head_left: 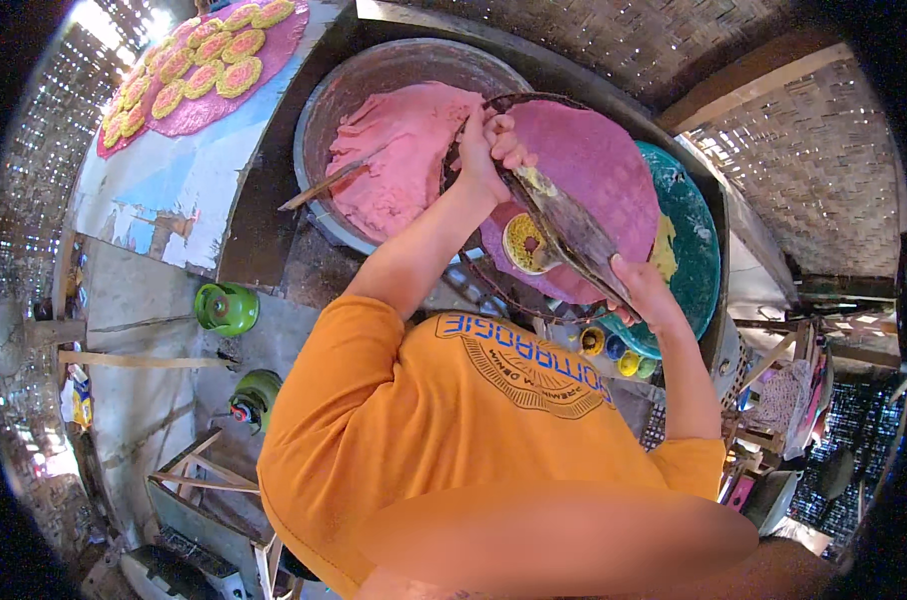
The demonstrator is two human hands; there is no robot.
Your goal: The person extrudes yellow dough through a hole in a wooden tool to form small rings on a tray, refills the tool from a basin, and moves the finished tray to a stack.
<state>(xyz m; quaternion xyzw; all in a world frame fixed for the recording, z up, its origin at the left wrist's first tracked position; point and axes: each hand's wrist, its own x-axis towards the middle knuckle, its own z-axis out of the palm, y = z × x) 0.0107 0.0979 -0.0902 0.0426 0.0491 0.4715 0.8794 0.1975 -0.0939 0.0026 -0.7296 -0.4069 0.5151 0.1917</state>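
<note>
Two hands grip one round woven tray (574,235), tilted so it is seen nearly edge-on. In the head view, the left hand (489,150) closes its fingers over the tray's far rim, and the right hand (646,292) clamps the near rim. A thin purple sheet (599,170) lies spread just behind the tray, over a teal round surface (696,240), with a yellow patterned disc (526,243) at its near left edge. Left of the hands stands a large metal basin (394,65) holding pink dough (399,155), a stick (324,186) leaning out of it. Far left, a pale blue slab (174,190) carries a pink sheet topped with yellow-rimmed cakes (209,50). Below it a green gas cylinder (226,307) sits on the grey floor. Woven bamboo walls (824,170) enclose the room.
</note>
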